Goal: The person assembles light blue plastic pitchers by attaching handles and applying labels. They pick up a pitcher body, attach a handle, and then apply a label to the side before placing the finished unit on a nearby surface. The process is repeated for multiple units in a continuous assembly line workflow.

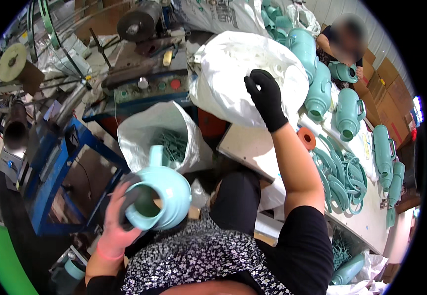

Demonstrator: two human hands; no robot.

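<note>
Near a sack of teal strips, left grip around jug, right grip unclear.

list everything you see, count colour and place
held flask shell: one, turquoise, lower left
other flask shells: several, turquoise, mostly right
curved strips: many, turquoise, right
ring: one, orange, beside strips
large sack: one, white, upper centre
smaller sack: one, white, centre-left
thin sticks: many, turquoise, inside smaller sack
machine frame: one, blue, left
co-worker: one, dark clothes, upper right
left hand: one, pink-grey glove, gripping shell
right hand: one, black glove, over large sack
</note>
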